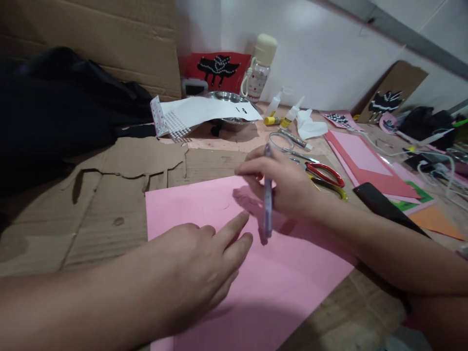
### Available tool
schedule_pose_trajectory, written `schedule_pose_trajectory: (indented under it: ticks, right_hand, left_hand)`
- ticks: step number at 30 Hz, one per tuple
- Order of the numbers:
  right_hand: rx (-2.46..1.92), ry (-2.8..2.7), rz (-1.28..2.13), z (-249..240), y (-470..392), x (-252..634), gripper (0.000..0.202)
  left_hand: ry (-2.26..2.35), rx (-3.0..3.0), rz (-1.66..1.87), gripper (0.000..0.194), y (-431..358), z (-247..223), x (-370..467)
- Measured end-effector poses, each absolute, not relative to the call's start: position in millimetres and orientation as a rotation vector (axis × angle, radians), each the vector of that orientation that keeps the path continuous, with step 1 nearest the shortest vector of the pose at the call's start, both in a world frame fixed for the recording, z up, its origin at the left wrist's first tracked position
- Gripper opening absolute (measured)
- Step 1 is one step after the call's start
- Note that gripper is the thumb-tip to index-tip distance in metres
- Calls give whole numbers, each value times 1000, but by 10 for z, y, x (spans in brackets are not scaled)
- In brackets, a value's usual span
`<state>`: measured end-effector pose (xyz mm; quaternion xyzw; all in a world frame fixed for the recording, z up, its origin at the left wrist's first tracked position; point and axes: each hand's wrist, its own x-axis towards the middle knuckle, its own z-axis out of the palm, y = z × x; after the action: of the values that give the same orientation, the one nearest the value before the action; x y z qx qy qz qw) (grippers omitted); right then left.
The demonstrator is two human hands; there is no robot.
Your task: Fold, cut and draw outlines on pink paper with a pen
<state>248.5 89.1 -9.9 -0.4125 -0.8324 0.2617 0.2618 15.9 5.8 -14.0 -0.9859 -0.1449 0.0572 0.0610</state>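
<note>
A large sheet of pink paper (263,287) lies on brown cardboard, with faint drawn lines on its upper part. My left hand (199,265) rests on the sheet, index finger stretched toward the lines and the other fingers partly bent. It holds nothing. Over the sheet's upper right, my right hand (281,180) holds a light purple pen (268,209), which hangs roughly upright with its lower end near the paper. Whether that end touches the sheet, I cannot tell. A brown cardboard cut-out (142,153) lies beyond the sheet's upper left corner.
Red-handled pliers (325,173) and a black strip-like object (387,207) lie right of my right hand. Behind are a metal bowl (234,95), a bottle (260,68), glue bottles (291,116) and a bead sheet (175,126). Red folded paper (398,180) lies farther right.
</note>
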Motion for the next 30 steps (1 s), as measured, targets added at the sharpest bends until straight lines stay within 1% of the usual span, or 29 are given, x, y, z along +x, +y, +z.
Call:
schedule_pose_trajectory:
  ticks: [2,3,4,5,7,9,10,11,12,13,16,19,20,23,25,28,30]
  right_hand:
    - [-1021,-2233,412,-84,1027,2580,13]
    - [-993,-2210,324,-60,1071,2610,13]
    - [-980,-2164,306,-29,1088,2623,12]
    - [-975,-2097,383,5,1073,2617,13]
    - [-932,-1838,756,63,962,2557,16]
    - [-834,-1580,1370,72,799,2465,26]
    - [-801,-1493,1683,54,725,2422,34]
    - [-810,-1413,1924,21,668,2388,44]
    - [-830,-1347,2015,-20,633,2364,48]
    - [-852,-1310,2002,-64,618,2350,46]
    - [-831,-1325,1775,-167,665,2355,41]
    - [-884,-1414,1691,-190,743,2386,46]
    - [-902,-1443,1627,-183,760,2398,47]
    - [-882,-1519,1451,-143,759,2428,47]
    - [-862,-1522,1524,-129,715,2424,41]
    - [-829,-1411,1839,-165,640,2372,33]
    - [-832,-1397,1892,-214,626,2338,31]
  left_hand:
    - [-414,-2962,87,25,55,-147,139]
    - [-421,-2954,59,25,52,-146,132]
    - [-432,-2950,54,26,48,-142,127]
    - [-452,-2954,80,27,42,-135,126]
    - [-475,-2994,143,25,31,-120,127]
    - [-468,-3042,131,16,23,-116,126]
    - [-455,-3060,95,13,20,-121,122]
    - [-452,-3077,54,11,19,-129,118]
    - [-462,-3091,11,11,18,-140,113]
    - [-489,-3110,-20,12,16,-151,108]
    - [-599,-3148,-65,19,9,-178,104]
    - [-605,-3094,-73,21,-6,-211,101]
    - [-594,-3052,-65,25,-12,-229,97]
    - [-604,-2897,-69,45,-34,-289,72]
    - [-628,-2842,-62,50,-54,-315,54]
    - [-614,-2865,-72,50,-89,-320,37]
    - [-577,-2890,-109,50,-105,-318,34]
